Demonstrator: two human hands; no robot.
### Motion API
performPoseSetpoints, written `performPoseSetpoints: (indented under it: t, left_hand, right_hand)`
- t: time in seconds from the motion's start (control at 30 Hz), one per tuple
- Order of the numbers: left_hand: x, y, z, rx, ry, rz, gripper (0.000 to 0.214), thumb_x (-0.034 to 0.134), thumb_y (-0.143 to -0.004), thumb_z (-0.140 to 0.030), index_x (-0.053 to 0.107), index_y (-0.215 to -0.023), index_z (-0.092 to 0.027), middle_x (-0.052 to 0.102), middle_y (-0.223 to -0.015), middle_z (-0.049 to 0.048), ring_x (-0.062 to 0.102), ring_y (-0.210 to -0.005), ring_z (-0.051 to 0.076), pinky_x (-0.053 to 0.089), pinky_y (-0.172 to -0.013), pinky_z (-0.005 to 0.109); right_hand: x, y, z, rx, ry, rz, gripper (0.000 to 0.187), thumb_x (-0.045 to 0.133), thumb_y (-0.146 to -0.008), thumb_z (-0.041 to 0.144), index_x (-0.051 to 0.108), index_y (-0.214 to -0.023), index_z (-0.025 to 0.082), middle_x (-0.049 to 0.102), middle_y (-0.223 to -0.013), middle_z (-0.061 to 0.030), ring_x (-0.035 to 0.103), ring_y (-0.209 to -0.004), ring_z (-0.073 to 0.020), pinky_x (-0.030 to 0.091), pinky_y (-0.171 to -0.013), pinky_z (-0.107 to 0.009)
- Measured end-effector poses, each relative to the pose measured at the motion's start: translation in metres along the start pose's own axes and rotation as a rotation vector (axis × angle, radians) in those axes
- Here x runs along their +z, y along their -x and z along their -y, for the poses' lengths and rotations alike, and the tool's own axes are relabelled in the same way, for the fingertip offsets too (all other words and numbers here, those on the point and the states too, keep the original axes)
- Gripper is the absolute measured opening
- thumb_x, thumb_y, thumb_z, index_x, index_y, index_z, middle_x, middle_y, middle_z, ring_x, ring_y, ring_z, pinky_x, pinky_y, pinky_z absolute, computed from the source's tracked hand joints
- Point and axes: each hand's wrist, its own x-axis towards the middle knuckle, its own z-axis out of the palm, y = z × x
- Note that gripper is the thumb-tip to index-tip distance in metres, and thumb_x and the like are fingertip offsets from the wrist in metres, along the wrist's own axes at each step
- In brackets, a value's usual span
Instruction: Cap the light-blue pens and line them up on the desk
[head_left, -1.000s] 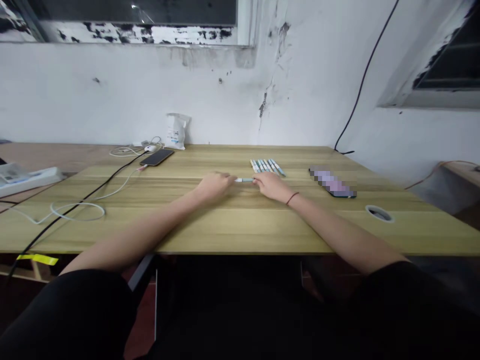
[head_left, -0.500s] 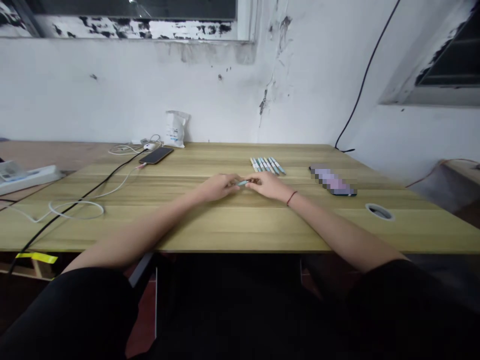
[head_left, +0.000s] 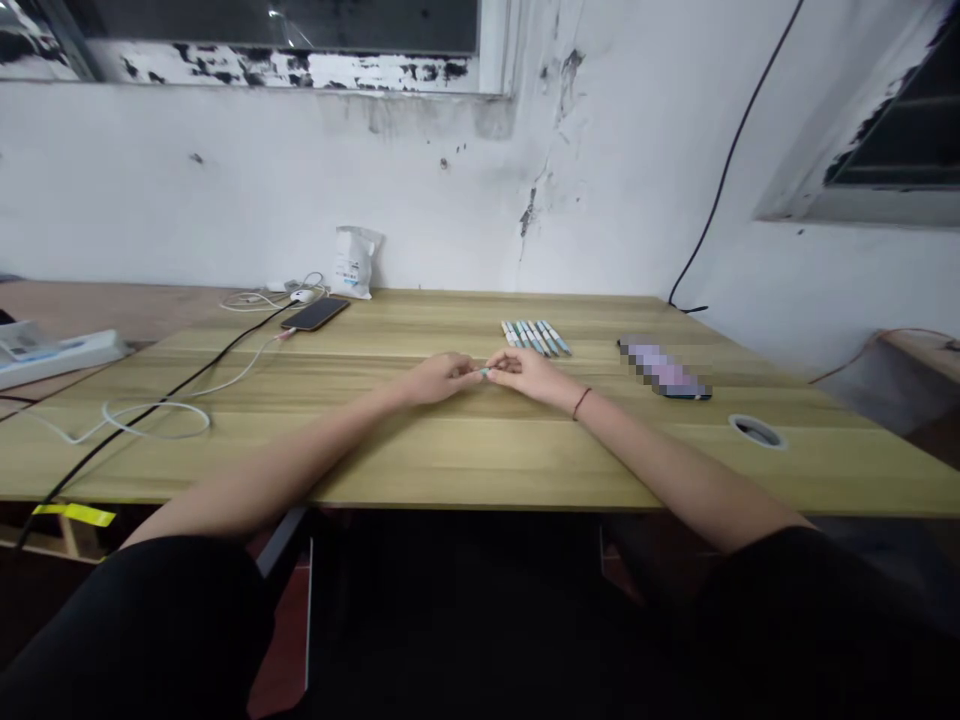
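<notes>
A slim teal pen [head_left: 485,372] is pinched between my two hands above the wooden table, and only a short piece of it shows. My left hand [head_left: 442,379] has its fingers closed on one end. From the other side my right hand [head_left: 529,373], with a dark red cord at the wrist, grips it with thumb and fingertips. The fingers nearly meet and cover most of the pen. Just beyond my right hand lies a row of several similar pens [head_left: 535,338], side by side, in pale and teal tones.
To the right lie a pixelated phone [head_left: 664,368] and a round cable hole [head_left: 758,431]. A dark phone [head_left: 316,313] on a charging cable rests at the back left, near a white packet [head_left: 355,262]. A black cable [head_left: 191,378] and a white power strip [head_left: 67,358] are at left.
My hands have drawn closer together, so less of the teal pen shows between them. The camera view has shifted slightly. The row of pens is unchanged.
</notes>
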Motion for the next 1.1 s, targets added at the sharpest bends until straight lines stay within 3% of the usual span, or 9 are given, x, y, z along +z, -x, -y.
performPoseSetpoints:
  t: [0.17, 0.27, 0.4, 0.47, 0.57, 0.7, 0.83, 0.93, 1.1]
  left_hand:
    - [0.0008, -0.0010, 0.0036, 0.005, 0.066, 0.012, 0.050, 0.029, -0.091, -0.052, 0.061, -0.104, -0.017, 0.064, -0.082, 0.0041, 0.056, -0.075, 0.016, 0.042, -0.073, 0.028]
    - [0.0015, -0.0007, 0.0047, -0.031, 0.106, 0.002, 0.049, 0.027, -0.092, -0.051, 0.057, -0.111, -0.018, 0.063, -0.073, 0.0013, 0.057, -0.071, 0.015, 0.043, -0.073, 0.027]
    - [0.0014, 0.0004, 0.0050, -0.062, 0.146, 0.004, 0.048, 0.029, -0.091, -0.053, 0.053, -0.115, -0.020, 0.062, -0.071, -0.0005, 0.057, -0.068, 0.014, 0.043, -0.071, 0.027]
    - [0.0011, 0.0007, 0.0052, -0.041, 0.149, 0.009, 0.048, 0.033, -0.089, -0.056, 0.053, -0.115, -0.021, 0.062, -0.076, -0.0005, 0.056, -0.068, 0.013, 0.043, -0.070, 0.026]
    - [0.0010, 0.0007, 0.0059, -0.004, 0.118, 0.000, 0.049, 0.042, -0.085, -0.057, 0.053, -0.116, -0.021, 0.062, -0.078, -0.0005, 0.054, -0.067, 0.013, 0.042, -0.067, 0.025]
    - [0.0011, 0.0002, 0.0062, 0.017, 0.141, -0.001, 0.046, 0.040, -0.086, -0.055, 0.056, -0.112, -0.020, 0.065, -0.086, 0.0011, 0.054, -0.067, 0.012, 0.042, -0.068, 0.025]
    - [0.0011, -0.0008, 0.0057, -0.003, 0.116, 0.007, 0.049, 0.032, -0.089, -0.055, 0.062, -0.104, -0.019, 0.065, -0.085, 0.0020, 0.054, -0.066, 0.013, 0.041, -0.070, 0.026]
    - [0.0016, -0.0016, 0.0056, -0.006, 0.075, -0.004, 0.050, 0.029, -0.091, -0.053, 0.064, -0.101, -0.018, 0.063, -0.076, 0.0019, 0.054, -0.067, 0.015, 0.041, -0.070, 0.028]
    - [0.0029, -0.0018, 0.0054, -0.017, 0.063, -0.012, 0.051, 0.027, -0.091, -0.052, 0.062, -0.087, -0.016, 0.059, -0.069, 0.0016, 0.053, -0.065, 0.015, 0.039, -0.067, 0.027]
  right_hand:
    - [0.0027, -0.0012, -0.0030, 0.066, 0.065, -0.040, 0.039, 0.044, -0.087, 0.050, 0.058, -0.076, 0.015, 0.061, -0.070, -0.0037, 0.052, -0.058, -0.0104, 0.042, -0.057, -0.024]
    - [0.0046, -0.0016, -0.0050, 0.047, 0.060, -0.048, 0.041, 0.044, -0.087, 0.049, 0.057, -0.071, 0.014, 0.058, -0.063, -0.0020, 0.050, -0.055, -0.0101, 0.040, -0.055, -0.024]
    - [0.0044, 0.0000, -0.0030, 0.048, -0.066, -0.025, 0.025, 0.056, -0.082, 0.039, 0.060, -0.087, 0.015, 0.061, -0.074, -0.0025, 0.052, -0.060, -0.0098, 0.044, -0.060, -0.024]
    - [0.0037, 0.0000, -0.0027, 0.070, -0.112, -0.020, 0.027, 0.060, -0.079, 0.036, 0.061, -0.097, 0.016, 0.064, -0.082, -0.0037, 0.053, -0.062, -0.0096, 0.045, -0.061, -0.024]
    - [0.0038, -0.0022, -0.0058, 0.094, -0.143, -0.032, 0.030, 0.058, -0.081, 0.042, 0.061, -0.093, 0.016, 0.064, -0.079, -0.0039, 0.052, -0.059, -0.0087, 0.044, -0.057, -0.023]
    - [0.0057, -0.0044, -0.0097, 0.071, -0.112, -0.044, 0.034, 0.052, -0.083, 0.046, 0.057, -0.074, 0.014, 0.059, -0.066, -0.0019, 0.049, -0.055, -0.0084, 0.042, -0.054, -0.022]
    - [0.0075, -0.0027, -0.0067, 0.067, -0.133, -0.061, 0.019, 0.058, -0.080, 0.034, 0.055, -0.083, 0.016, 0.060, -0.074, -0.0012, 0.052, -0.058, -0.0085, 0.045, -0.059, -0.024]
    - [0.0080, -0.0015, -0.0041, 0.041, -0.151, -0.060, 0.019, 0.061, -0.077, 0.028, 0.052, -0.090, 0.018, 0.060, -0.080, -0.0014, 0.055, -0.064, -0.0095, 0.047, -0.062, -0.024]
    - [0.0078, -0.0020, -0.0047, 0.065, -0.105, -0.068, 0.024, 0.053, -0.083, 0.039, 0.053, -0.091, 0.017, 0.060, -0.084, -0.0030, 0.053, -0.058, -0.0079, 0.044, -0.055, -0.022]
